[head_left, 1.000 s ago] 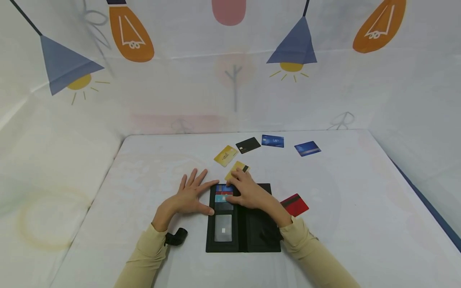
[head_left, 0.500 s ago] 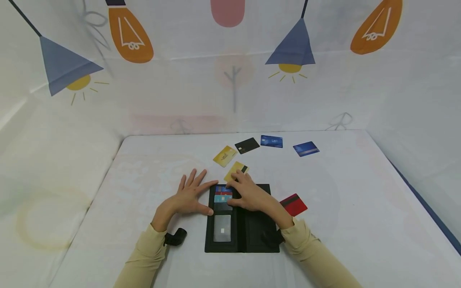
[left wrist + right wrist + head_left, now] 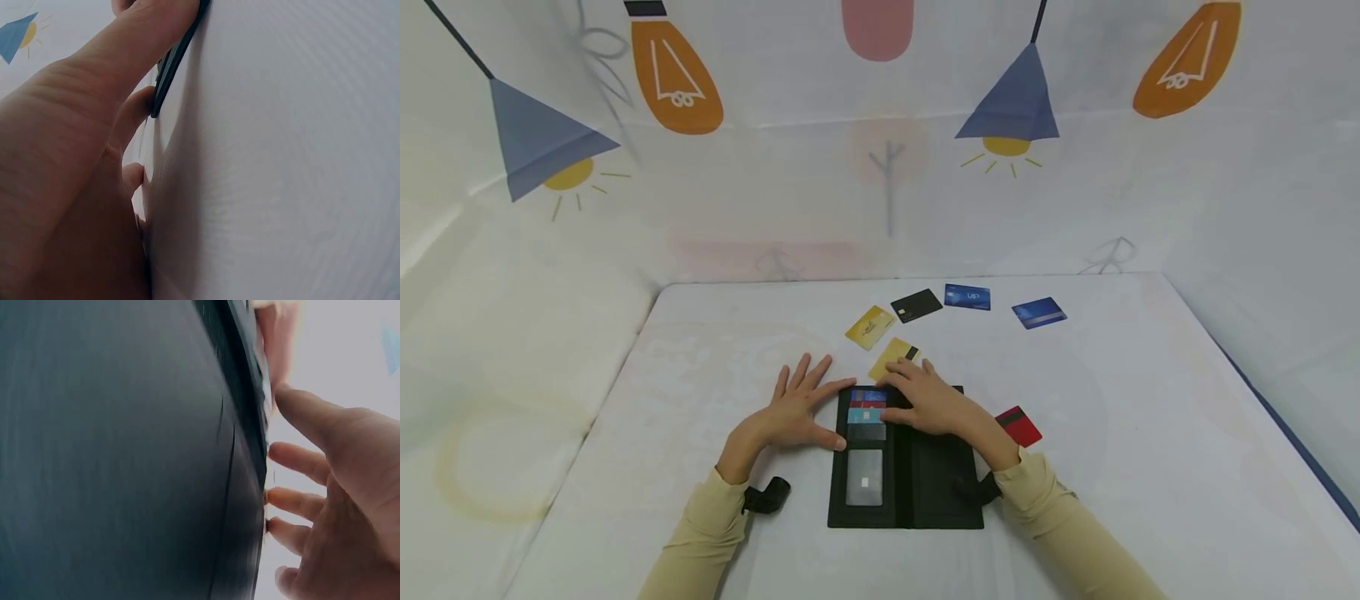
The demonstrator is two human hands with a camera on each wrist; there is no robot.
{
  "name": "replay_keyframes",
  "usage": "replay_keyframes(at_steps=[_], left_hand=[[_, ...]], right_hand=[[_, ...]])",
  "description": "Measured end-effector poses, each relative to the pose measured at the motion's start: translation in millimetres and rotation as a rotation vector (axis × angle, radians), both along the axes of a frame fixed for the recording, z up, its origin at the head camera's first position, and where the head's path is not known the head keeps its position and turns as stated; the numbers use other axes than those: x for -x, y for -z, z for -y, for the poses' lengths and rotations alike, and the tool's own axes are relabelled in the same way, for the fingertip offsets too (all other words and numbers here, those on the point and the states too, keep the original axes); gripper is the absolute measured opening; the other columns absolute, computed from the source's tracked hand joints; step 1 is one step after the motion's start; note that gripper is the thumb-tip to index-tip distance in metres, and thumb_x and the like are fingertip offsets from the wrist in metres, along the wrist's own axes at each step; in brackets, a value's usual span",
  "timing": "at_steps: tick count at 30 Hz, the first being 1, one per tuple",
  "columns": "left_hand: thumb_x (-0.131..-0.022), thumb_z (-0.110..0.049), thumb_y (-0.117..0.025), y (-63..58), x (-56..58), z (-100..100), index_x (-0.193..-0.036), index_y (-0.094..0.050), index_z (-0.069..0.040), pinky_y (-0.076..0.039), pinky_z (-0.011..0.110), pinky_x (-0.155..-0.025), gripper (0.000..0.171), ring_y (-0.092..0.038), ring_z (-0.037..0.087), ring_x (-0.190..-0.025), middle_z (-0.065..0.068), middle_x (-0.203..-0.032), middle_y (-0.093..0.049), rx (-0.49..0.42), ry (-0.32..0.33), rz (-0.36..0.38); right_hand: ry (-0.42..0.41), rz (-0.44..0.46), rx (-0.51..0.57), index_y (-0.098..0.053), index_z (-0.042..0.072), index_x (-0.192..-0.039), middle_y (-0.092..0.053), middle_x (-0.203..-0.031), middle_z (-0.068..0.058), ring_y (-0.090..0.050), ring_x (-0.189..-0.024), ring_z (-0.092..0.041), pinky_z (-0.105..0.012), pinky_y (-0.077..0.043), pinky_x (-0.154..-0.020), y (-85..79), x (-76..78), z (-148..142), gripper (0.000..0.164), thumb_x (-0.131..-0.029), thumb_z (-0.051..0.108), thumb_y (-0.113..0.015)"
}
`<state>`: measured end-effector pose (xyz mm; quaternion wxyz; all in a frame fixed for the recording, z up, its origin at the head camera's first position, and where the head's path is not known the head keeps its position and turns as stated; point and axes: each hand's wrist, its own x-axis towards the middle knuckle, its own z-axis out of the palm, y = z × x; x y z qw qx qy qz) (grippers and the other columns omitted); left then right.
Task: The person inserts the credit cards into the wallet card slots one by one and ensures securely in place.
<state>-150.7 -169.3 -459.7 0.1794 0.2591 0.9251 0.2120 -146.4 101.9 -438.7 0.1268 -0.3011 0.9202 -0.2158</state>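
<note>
A black card wallet [image 3: 940, 492] lies open on the white table. Its left panel holds a stack of cards [image 3: 867, 414] in slots: blue, red and light blue ones show. Below them is a clear window [image 3: 865, 475]. My left hand [image 3: 790, 417] spreads its fingers, with thumb and index at the wallet's left edge; in the left wrist view the thumb lies along that edge. Over the wallet's upper middle, my right hand [image 3: 928, 400] has loosely bent fingers, thumb near the light blue card. In the right wrist view nothing shows between thumb and fingers.
A yellow card with a dark stripe [image 3: 891, 357] lies just beyond the right fingertips. Farther back are a gold card [image 3: 871, 327], a black card [image 3: 916, 306], a blue VIP card [image 3: 967, 297] and another blue card [image 3: 1039, 312]. A red card [image 3: 1020, 426] lies beside the right forearm.
My right hand has drawn slightly to the right, its thumb shifting off the slotted cards toward their edge. More of the light blue card shows. My left hand has stayed in place.
</note>
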Motion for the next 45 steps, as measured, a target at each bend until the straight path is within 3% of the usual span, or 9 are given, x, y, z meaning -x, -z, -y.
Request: replay_keyframes(at_steps=[7, 17, 20, 23, 27, 32, 37, 45], left_hand=[[-0.072, -0.061, -0.079, 1.0, -0.2, -1.7, -0.151, -0.041, -0.032, 0.011, 0.063, -0.116, 0.092, 0.013, 0.04, -0.151, 0.011, -0.167, -0.005, -0.018, -0.016, -0.014], [-0.073, -0.057, -0.08, 3.1, 1.7, -2.4, -0.15, -0.043, -0.03, 0.012, 0.062, -0.116, 0.089, 0.011, 0.039, -0.151, 0.012, -0.166, -0.008, -0.025, -0.051, -0.015], [-0.074, -0.057, -0.08, 3.1, 3.4, -2.7, -0.15, -0.043, -0.03, 0.011, 0.062, -0.116, 0.088, 0.01, 0.04, -0.151, 0.013, -0.166, -0.008, -0.025, -0.064, -0.023], [-0.074, -0.057, -0.079, 3.0, 5.6, -2.4, -0.15, -0.043, -0.03, 0.013, 0.062, -0.116, 0.088, 0.011, 0.04, -0.151, 0.013, -0.166, -0.008, -0.027, -0.076, -0.033], [-0.076, -0.057, -0.078, 3.2, 7.8, -1.9, -0.15, -0.042, -0.03, 0.015, 0.062, -0.115, 0.087, 0.012, 0.04, -0.151, 0.014, -0.166, -0.006, -0.037, -0.079, -0.036], [-0.077, -0.057, -0.077, 3.6, 9.2, -2.2, -0.151, -0.041, -0.029, 0.017, 0.061, -0.115, 0.087, 0.015, 0.039, -0.15, 0.014, -0.166, -0.004, -0.056, -0.065, -0.028], [-0.077, -0.056, -0.078, 3.2, 9.7, -2.8, -0.151, -0.041, -0.029, 0.017, 0.059, -0.115, 0.087, 0.015, 0.038, -0.15, 0.013, -0.167, -0.003, -0.057, -0.064, -0.023], [-0.079, -0.055, -0.076, 6.2, 10.2, -3.9, -0.152, -0.04, -0.03, 0.016, 0.059, -0.116, 0.085, 0.015, 0.038, -0.151, 0.013, -0.167, -0.004, -0.049, -0.064, -0.024]], right_hand=[[0.103, -0.057, -0.068, -0.052, 0.007, -0.14, -0.038, -0.152, -0.021, -0.03, -0.144, -0.038, -0.07, -0.012, -0.114, 2.2, 14.4, -33.4, 0.052, -0.098, 0.036, -0.061], [0.227, -0.082, -0.021, -0.06, 0.003, -0.124, -0.048, -0.14, -0.022, -0.043, -0.134, -0.041, -0.078, -0.012, -0.108, 6.6, 27.5, -79.6, 0.031, -0.097, 0.017, -0.062], [0.268, -0.097, -0.003, -0.062, 0.002, -0.119, -0.053, -0.133, -0.022, -0.047, -0.13, -0.042, -0.079, -0.017, -0.105, 8.0, 28.7, -94.2, 0.025, -0.097, 0.013, -0.061], [0.31, -0.111, 0.032, -0.063, 0.001, -0.118, -0.058, -0.126, -0.022, -0.052, -0.121, -0.04, -0.071, -0.03, -0.105, 7.7, 29.8, -107.6, 0.025, -0.096, 0.011, -0.062], [0.367, -0.107, 0.075, -0.06, -0.001, -0.125, -0.056, -0.13, -0.025, -0.052, -0.12, -0.041, -0.059, -0.041, -0.104, 5.1, 33.8, -122.8, 0.033, -0.095, 0.011, -0.064], [0.409, -0.081, 0.007, -0.046, -0.006, -0.141, -0.04, -0.146, -0.03, -0.035, -0.136, -0.048, -0.065, -0.027, -0.112, -0.5, 40.2, -138.1, 0.06, -0.092, 0.021, -0.068], [0.434, -0.022, -0.072, -0.031, -0.016, -0.145, -0.028, -0.15, -0.038, -0.024, -0.139, -0.054, -0.069, -0.02, -0.112, -2.4, 42.9, -143.1, 0.09, -0.087, 0.04, -0.071], [0.483, -0.001, -0.068, -0.031, -0.017, -0.143, -0.025, -0.148, -0.039, -0.02, -0.138, -0.055, -0.068, -0.013, -0.113, 14.9, 44.9, -142.5, 0.089, -0.088, 0.043, -0.069]])
